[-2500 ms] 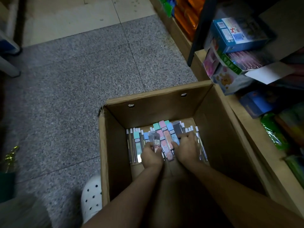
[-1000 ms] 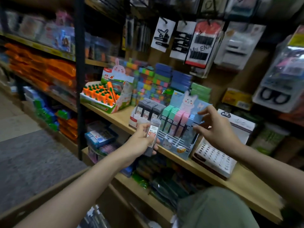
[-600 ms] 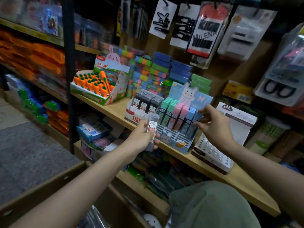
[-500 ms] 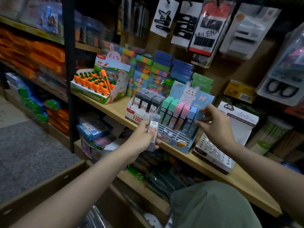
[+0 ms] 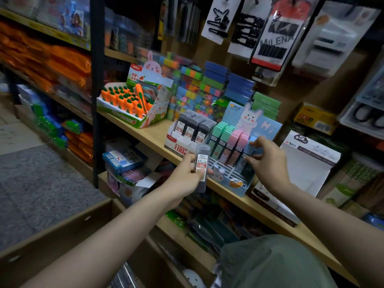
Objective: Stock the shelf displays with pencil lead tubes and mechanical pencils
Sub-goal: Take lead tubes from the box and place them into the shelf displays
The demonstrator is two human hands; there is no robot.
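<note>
My left hand (image 5: 185,179) grips a small stack of grey pencil lead tubes (image 5: 201,163) with red and white labels, held upright just in front of the shelf edge. Behind it stands a white display box (image 5: 176,145) filled with matching grey tubes. To its right, a blue bunny display (image 5: 232,179) holds rows of green, pink and blue tubes. My right hand (image 5: 268,163) reaches into that display, with thumb and fingers pinched on a blue lead tube (image 5: 248,147) at the right end of the row.
The displays stand on a wooden shelf (image 5: 149,132). A carrot-themed display box (image 5: 126,100) sits to the left, a white carton (image 5: 311,163) to the right. Hair-clip cards hang above. An open cardboard box (image 5: 62,231) lies below my arms.
Both hands came up from the cardboard box on the floor to the shelf. Over the last second the left hand with the grey tubes drifted slightly; the right hand stays at the blue tubes.
</note>
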